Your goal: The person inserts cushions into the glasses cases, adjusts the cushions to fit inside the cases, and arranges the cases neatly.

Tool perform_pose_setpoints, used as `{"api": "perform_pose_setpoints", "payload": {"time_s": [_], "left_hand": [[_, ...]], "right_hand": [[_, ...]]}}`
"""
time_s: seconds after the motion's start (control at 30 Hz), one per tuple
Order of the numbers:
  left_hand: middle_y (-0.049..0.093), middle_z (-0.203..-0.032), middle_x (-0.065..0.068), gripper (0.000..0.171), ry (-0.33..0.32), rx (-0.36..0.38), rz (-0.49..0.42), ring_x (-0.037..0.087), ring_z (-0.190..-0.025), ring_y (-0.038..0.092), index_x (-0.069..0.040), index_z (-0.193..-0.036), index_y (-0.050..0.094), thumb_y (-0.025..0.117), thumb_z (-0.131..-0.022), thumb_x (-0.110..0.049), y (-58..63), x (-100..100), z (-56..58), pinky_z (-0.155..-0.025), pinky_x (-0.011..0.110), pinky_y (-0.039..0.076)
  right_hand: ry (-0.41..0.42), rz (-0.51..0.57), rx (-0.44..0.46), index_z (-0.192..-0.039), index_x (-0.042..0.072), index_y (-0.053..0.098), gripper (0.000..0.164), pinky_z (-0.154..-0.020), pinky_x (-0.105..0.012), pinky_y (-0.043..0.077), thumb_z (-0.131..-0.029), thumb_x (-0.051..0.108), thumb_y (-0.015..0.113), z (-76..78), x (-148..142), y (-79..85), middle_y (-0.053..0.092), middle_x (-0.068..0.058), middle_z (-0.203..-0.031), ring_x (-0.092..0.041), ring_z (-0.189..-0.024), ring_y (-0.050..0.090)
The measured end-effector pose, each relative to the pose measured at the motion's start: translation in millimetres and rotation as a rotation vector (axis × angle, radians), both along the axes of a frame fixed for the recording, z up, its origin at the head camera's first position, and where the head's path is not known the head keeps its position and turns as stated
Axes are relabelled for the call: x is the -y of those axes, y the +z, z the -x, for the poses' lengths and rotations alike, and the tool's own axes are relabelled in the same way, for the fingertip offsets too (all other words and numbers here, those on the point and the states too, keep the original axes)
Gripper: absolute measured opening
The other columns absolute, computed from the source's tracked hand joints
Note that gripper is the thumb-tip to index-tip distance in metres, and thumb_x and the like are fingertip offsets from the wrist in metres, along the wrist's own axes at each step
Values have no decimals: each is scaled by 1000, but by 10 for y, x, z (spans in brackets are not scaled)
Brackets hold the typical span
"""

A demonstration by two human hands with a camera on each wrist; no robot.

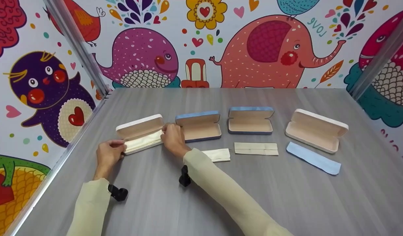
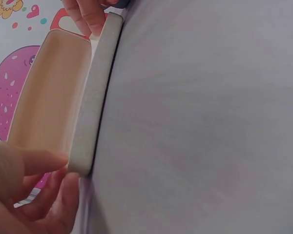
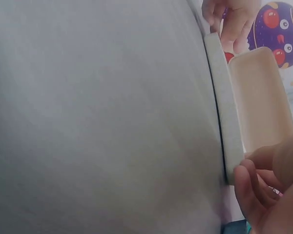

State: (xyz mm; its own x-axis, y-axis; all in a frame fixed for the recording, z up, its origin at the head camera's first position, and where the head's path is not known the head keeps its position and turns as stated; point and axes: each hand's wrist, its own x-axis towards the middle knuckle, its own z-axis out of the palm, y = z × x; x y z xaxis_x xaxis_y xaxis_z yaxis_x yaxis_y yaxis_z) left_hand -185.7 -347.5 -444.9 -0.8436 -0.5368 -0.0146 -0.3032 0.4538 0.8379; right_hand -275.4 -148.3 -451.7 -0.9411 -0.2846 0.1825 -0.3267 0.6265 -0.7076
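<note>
At the left of the head view an open white glasses case [image 1: 139, 127] stands on the table, its lid tilted back. A folded cream cloth [image 1: 143, 141] lies lengthwise inside it. My left hand [image 1: 108, 154] grips the left end of the case, with a fingertip in over the rim at the cloth's end. At the opposite end my right hand [image 1: 174, 138] holds the corner in the same way, close beside a blue glasses case [image 1: 201, 129]. Both wrist views show the case's front wall [image 2: 94, 97] from low down; it hides most of the cloth.
Farther right stand another open blue case [image 1: 250, 125] and an open white case [image 1: 314, 132], both with beige linings. In front lie a white cloth [image 1: 218, 155] partly behind the right sleeve, a beige cloth [image 1: 256, 148] and a light blue cloth [image 1: 313, 158]. Printed panels border the table.
</note>
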Motion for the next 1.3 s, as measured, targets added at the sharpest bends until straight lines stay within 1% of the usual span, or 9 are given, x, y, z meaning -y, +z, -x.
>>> {"api": "perform_pose_setpoints", "payload": {"time_s": [0.23, 0.4, 0.6, 0.67, 0.8, 0.9, 0.97, 1.07, 1.3], "left_hand": [[72, -95, 16, 24, 17, 5, 12, 1, -60, 57, 6, -110, 71, 68, -90, -6, -26, -7, -28, -53, 14, 50], [72, -92, 15, 24, 51, -39, 42, 0, -59, 56, 5, -108, 72, 66, -91, -11, -12, -15, -22, -53, 13, 48], [71, -101, 21, 31, 74, -22, 61, -2, -57, 55, 5, -113, 70, 56, -98, -17, 36, -1, -44, -53, 12, 46], [72, -93, 17, 34, 82, -14, 34, -2, -56, 57, 7, -115, 67, 51, -99, -19, 71, 21, -46, -52, 13, 48], [69, -75, 0, 43, 83, 15, -95, -1, -55, 60, 8, -120, 61, 44, -103, -27, 187, 76, -31, -54, 18, 54], [72, -86, 5, 53, 52, 68, -170, -1, -60, 63, 8, -130, 56, 36, -105, -34, 287, 102, -9, -60, 20, 58], [71, -105, 16, 59, 24, 109, -195, 0, -65, 64, 7, -137, 51, 30, -106, -39, 343, 111, 10, -65, 22, 60], [60, -129, 27, 67, -16, 164, -239, 3, -72, 65, 8, -145, 42, 24, -106, -43, 407, 120, 37, -71, 25, 61], [38, -149, 38, 85, -119, 299, -356, 14, -82, 68, 12, -153, 21, 16, -103, -57, 490, 190, 48, -81, 31, 61]], "right_hand": [[35, -25, -3, -111, 3, 74, 24, -70, -25, 55, -91, 3, 62, -38, -33, 32, 74, -7, -103, -12, -85, 63], [44, -10, 4, -113, 4, 74, 24, -71, -27, 56, -93, 7, 60, -51, -57, 70, 75, -8, -105, -12, -83, 63], [51, 34, -20, -112, 6, 74, 23, -84, -32, 58, -95, 15, 61, -89, -84, 154, 74, -7, -110, -18, -100, 70], [45, 60, -35, -111, 8, 74, 23, -85, -32, 57, -95, 18, 61, -103, -92, 200, 73, -5, -110, -19, -101, 69], [29, 136, -74, -108, 11, 73, 23, -80, -30, 56, -95, 23, 58, -110, -104, 318, 71, -3, -106, -18, -95, 68], [27, 181, -83, -108, 11, 72, 25, -77, -29, 54, -96, 27, 57, -84, -102, 421, 68, -3, -105, -17, -91, 65], [28, 207, -63, -109, 11, 71, 26, -79, -30, 53, -97, 29, 57, -53, -93, 484, 67, -3, -107, -17, -93, 64], [30, 243, 3, -115, 9, 70, 30, -87, -33, 53, -97, 29, 58, 7, -72, 552, 65, -6, -115, -20, -103, 63], [8, 338, 270, -138, 9, 58, 48, -105, -36, 49, -99, 36, 62, 104, -27, 548, 59, -9, -139, -22, -128, 57]]}}
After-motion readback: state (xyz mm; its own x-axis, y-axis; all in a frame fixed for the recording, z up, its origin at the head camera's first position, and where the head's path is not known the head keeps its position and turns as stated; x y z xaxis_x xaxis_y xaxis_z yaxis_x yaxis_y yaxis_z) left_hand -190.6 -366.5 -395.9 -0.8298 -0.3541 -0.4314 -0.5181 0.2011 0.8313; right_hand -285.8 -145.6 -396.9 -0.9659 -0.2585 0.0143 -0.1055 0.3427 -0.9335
